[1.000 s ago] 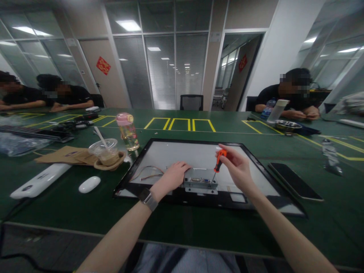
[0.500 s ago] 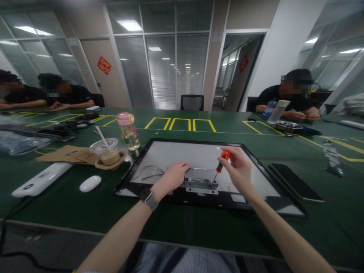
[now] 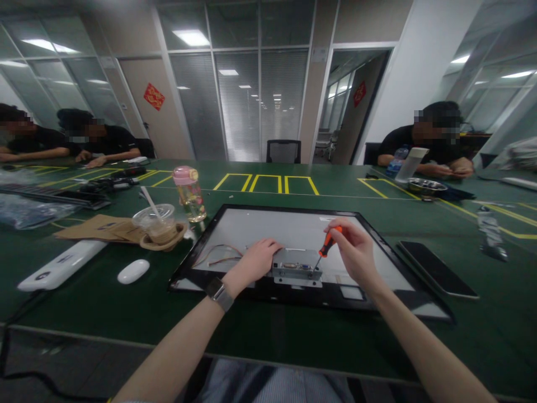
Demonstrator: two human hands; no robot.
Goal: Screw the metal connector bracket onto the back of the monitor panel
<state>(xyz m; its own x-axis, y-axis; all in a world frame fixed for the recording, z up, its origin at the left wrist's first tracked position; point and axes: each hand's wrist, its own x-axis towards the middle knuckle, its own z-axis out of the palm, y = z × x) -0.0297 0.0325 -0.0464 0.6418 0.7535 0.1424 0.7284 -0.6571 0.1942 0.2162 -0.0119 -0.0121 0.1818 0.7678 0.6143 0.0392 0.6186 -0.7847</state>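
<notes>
An orange-and-black screwdriver [image 3: 328, 242] is held in the fingers of my right hand [image 3: 356, 249]. It leans, handle up to the right, with its tip at the right end of a metal port bracket [image 3: 293, 273]. My left hand [image 3: 258, 260] grips the bracket's left end, its fingertips over the back and partly hidden. The bracket, with a row of connector ports, stands on the lower part of a flat display panel [image 3: 235, 226] with a black frame. Thin coloured wires [image 3: 222, 254] lie on the panel left of my hand.
Left of the panel are a white mouse [image 3: 133, 271], a power strip [image 3: 62, 266], a plastic cup [image 3: 155, 221] in a cardboard holder and a pink-lidded bottle [image 3: 189, 193]. A black phone [image 3: 436, 268] lies to the right. Several people sit at the table's far sides.
The screwdriver's handle has tilted further to the right, and my right hand has shifted slightly right and down with it. My left hand stays in place.
</notes>
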